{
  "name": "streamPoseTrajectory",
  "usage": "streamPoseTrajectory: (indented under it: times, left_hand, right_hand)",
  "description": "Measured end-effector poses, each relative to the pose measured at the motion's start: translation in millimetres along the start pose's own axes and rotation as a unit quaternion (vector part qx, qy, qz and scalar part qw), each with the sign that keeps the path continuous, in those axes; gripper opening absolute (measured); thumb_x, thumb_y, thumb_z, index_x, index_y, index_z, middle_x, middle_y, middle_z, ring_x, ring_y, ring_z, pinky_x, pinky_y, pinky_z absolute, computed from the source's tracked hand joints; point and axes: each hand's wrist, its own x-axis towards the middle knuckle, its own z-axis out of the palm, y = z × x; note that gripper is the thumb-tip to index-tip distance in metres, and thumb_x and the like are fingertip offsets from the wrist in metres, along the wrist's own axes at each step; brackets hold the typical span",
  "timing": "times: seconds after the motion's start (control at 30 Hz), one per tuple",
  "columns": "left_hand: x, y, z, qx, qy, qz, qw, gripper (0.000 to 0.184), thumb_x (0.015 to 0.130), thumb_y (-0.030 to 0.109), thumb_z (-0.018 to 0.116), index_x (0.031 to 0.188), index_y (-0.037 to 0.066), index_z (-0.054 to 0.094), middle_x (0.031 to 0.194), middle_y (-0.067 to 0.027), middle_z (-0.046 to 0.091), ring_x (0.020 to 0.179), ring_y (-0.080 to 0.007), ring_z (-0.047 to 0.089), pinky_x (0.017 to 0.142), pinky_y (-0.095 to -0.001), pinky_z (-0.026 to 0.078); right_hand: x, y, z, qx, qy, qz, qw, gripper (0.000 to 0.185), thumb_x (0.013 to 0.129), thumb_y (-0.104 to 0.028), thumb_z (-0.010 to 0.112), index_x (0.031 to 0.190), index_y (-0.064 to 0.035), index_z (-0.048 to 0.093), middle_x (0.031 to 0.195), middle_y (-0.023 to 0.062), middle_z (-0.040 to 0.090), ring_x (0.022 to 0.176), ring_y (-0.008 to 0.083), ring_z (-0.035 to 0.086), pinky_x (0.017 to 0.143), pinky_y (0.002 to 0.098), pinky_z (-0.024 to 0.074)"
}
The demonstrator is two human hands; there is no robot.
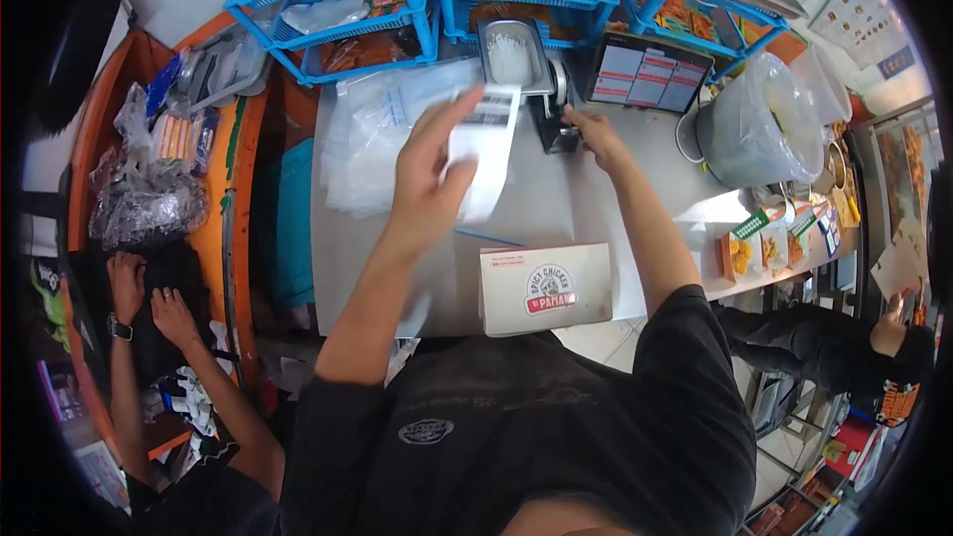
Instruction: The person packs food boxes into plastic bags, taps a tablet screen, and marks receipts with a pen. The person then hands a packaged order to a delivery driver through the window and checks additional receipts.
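A white printed paper slip is in my left hand, pinched between thumb and fingers above the metal table. My right hand has its fingers closed at the side of a small black device; what they hold there is too small to make out. Just behind the slip stands a metal tray with white contents. A closed white box with a printed chicken logo lies at the table's front edge. Clear plastic bags are spread to the left of my left hand.
Blue stacked baskets line the back. A tablet and a bag-lined bucket stand to the right, with filled food boxes nearer. One person's hands are at far left; another person stands at far right.
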Motion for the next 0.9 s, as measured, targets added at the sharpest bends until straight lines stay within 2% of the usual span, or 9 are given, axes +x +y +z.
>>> streamPoseTrajectory:
  times: [0.17,0.3,0.4,0.43,0.53,0.6,0.77,0.87,0.9]
  left_hand:
    - [-71.9,-21.1,-15.5,0.074,0.114,-0.019,0.991,0.041,0.083,-0.008,0.056,0.124,-0.003,0.053,0.107,-0.0091,0.057,0.1,-0.0125,0.054,0.083,-0.0232,0.045]
    - [-84.6,-25.7,1.1,-0.075,0.186,-0.12,0.972,0.042,0.084,-0.005,0.059,0.125,-0.004,0.05,0.105,-0.0096,0.059,0.1,-0.0118,0.055,0.086,-0.0246,0.045]
    - [-72.8,-12.9,25.7,-0.114,0.195,-0.123,0.966,0.049,0.084,-0.007,0.057,0.131,-0.003,0.043,0.11,-0.0109,0.058,0.1,-0.0117,0.056,0.087,-0.0252,0.045]
    - [-69.4,-11.8,32.4,-0.1,0.189,-0.1,0.972,0.052,0.084,-0.008,0.057,0.133,-0.003,0.04,0.111,-0.011,0.058,0.099,-0.0118,0.056,0.087,-0.0248,0.045]
    - [-64.0,-10.6,45.1,-0.045,0.15,-0.043,0.987,0.059,0.084,-0.009,0.054,0.138,-0.002,0.03,0.115,-0.0132,0.057,0.1,-0.0137,0.058,0.088,-0.0256,0.046]
    - [-64.4,-6.3,60.2,-0.036,0.131,-0.028,0.99,0.061,0.084,-0.01,0.053,0.139,-0.002,0.028,0.115,-0.0144,0.057,0.1,-0.0143,0.058,0.088,-0.0258,0.046]
    - [-71.9,-3.0,90.5,-0.025,0.09,-0.018,0.995,0.061,0.088,-0.009,0.052,0.141,-0.001,0.023,0.111,-0.0153,0.06,0.099,-0.0148,0.059,0.084,-0.0251,0.048]
    - [-78.2,-1.2,99.0,-0.091,0.113,-0.064,0.987,0.061,0.088,-0.009,0.052,0.141,0.0,0.023,0.111,-0.016,0.06,0.099,-0.0148,0.059,0.083,-0.0245,0.048]
    - [-79.4,1.2,92.6,-0.09,0.103,-0.07,0.988,0.061,0.088,-0.009,0.051,0.141,0.0,0.023,0.109,-0.0158,0.061,0.098,-0.0147,0.059,0.083,-0.0243,0.048]
  right_hand:
    - [-10.2,25.1,-5.6,0.091,-0.025,-0.073,0.993,0.026,0.084,-0.031,0.068,0.085,-0.005,0.071,0.081,0.0036,0.063,0.072,0.0126,0.05,0.07,0.0288,0.0383]
    - [-26.9,58.8,15.7,-0.112,0.134,-0.258,0.95,0.022,0.083,-0.023,0.069,0.074,-0.0025,0.072,0.091,0.0083,0.069,0.084,0.0226,0.064,0.077,0.0349,0.0477]
    - [-17.1,58.6,4.8,-0.36,0.156,-0.174,0.903,0.022,0.083,-0.021,0.069,0.071,-0.0029,0.071,0.08,0.0074,0.069,0.082,0.0199,0.063,0.073,0.0324,0.0453]
    - [-18.2,67.6,-3.8,-0.367,0.158,-0.252,0.882,0.018,0.083,-0.019,0.068,0.076,-0.002,0.071,0.075,0.0063,0.069,0.069,0.0202,0.064,0.066,0.0314,0.0466]
    - [-81.0,25.4,-9.5,-0.061,0.077,-0.18,0.979,0.013,0.082,-0.013,0.069,0.087,-0.0017,0.072,0.09,0.0125,0.07,0.083,0.021,0.065,0.075,0.0344,0.0493]
    - [-147.3,-22.1,6.9,0.151,-0.019,-0.235,0.96,0.015,0.082,-0.012,0.068,0.091,-0.0006,0.071,0.111,0.0144,0.064,0.102,0.0194,0.06,0.087,0.0329,0.0446]
    - [-212.5,-53.3,39.3,0.069,-0.106,-0.363,0.923,0.032,0.083,-0.012,0.068,0.114,-0.0045,0.065,0.126,0.0159,0.057,0.122,0.0224,0.047,0.093,0.0327,0.0406]
    - [-201.5,-43.8,47.8,-0.028,0.039,-0.425,0.904,0.056,0.083,-0.011,0.068,0.135,-0.0092,0.048,0.135,0.0167,0.049,0.125,0.0234,0.043,0.092,0.0319,0.0411]
    - [-176.1,-29.4,37.6,0.044,0.036,-0.413,0.909,0.064,0.086,-0.016,0.064,0.143,-0.0079,0.035,0.154,0.011,0.018,0.13,0.0252,0.038,0.095,0.035,0.0391]
